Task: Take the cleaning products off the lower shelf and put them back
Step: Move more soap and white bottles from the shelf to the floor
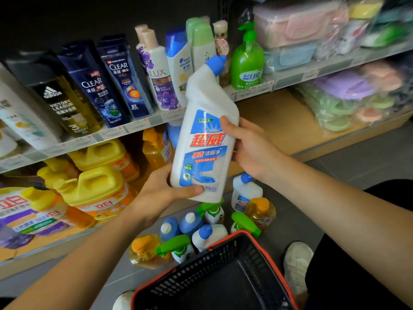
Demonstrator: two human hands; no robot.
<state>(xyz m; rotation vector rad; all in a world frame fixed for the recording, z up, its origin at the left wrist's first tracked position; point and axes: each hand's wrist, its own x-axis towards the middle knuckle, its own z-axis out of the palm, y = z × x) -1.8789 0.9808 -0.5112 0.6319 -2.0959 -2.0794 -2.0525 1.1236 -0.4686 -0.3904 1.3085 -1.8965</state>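
Note:
I hold a white toilet-cleaner bottle (205,130) with a blue angled cap upright in front of the shelves. My left hand (163,191) grips its base, thumb across the label's lower edge. My right hand (248,146) grips its right side at mid-height. Several cleaning products stand on the floor (335,175) below it: white bottles with blue caps (244,191), green-trigger spray bottles (176,247), blue bottles (190,222) and orange-capped amber bottles (260,211). The lower shelf (279,121) shows bare wood on its right half; yellow detergent jugs (96,186) fill its left.
A black basket with a red rim (223,276) sits empty at the bottom centre, between my two white shoes (297,265). The upper shelf holds shampoo bottles (120,79) and a green pump bottle (247,61). Wrapped plastic goods (348,90) fill the right shelving.

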